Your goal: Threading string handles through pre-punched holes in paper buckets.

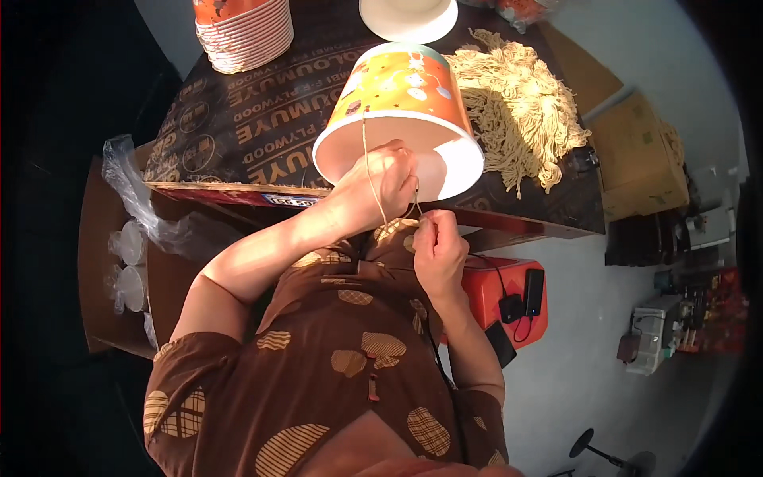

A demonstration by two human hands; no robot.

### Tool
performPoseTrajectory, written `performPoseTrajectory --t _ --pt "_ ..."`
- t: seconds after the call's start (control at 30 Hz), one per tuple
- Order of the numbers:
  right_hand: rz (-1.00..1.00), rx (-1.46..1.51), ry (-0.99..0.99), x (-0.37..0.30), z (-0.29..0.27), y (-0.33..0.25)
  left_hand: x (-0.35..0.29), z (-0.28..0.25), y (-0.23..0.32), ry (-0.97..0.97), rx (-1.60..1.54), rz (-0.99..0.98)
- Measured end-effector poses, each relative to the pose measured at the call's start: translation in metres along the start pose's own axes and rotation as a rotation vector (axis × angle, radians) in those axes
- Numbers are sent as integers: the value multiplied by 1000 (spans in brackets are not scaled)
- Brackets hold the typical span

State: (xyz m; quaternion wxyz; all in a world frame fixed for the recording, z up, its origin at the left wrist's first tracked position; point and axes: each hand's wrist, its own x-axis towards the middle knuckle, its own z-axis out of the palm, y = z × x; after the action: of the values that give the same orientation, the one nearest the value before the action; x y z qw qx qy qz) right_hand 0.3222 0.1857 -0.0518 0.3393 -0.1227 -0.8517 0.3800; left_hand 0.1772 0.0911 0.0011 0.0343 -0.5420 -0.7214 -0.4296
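Note:
An orange and yellow printed paper bucket (397,87) lies on its side at the table's front edge, its white mouth toward me. A thin beige cord (369,163) runs from the bucket's side near the rim, over my left wrist and down to my hands. My left hand (380,184) is closed in front of the bucket's mouth, fingers pinching the cord. Just below and to its right, my right hand (439,250) pinches the cord too, with a short loop between the hands. The fingertips of the left hand are partly hidden.
A pile of beige cords (520,111) lies right of the bucket on the dark plywood table (214,119). Behind stand stacked paper buckets (245,36) and a white round tub or lid (409,20). An open carton (95,254) stands left; a red stool (517,294) stands right.

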Motion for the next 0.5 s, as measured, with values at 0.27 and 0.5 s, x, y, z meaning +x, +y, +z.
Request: performPoseTrajectory --t 0.27,0.5 --pt "213 218 -7 4 3 -3 5 -6 5 -199 -477 -453" --pt "65 16 131 0 3 -7 6 1 -1 -211 -662 -567"
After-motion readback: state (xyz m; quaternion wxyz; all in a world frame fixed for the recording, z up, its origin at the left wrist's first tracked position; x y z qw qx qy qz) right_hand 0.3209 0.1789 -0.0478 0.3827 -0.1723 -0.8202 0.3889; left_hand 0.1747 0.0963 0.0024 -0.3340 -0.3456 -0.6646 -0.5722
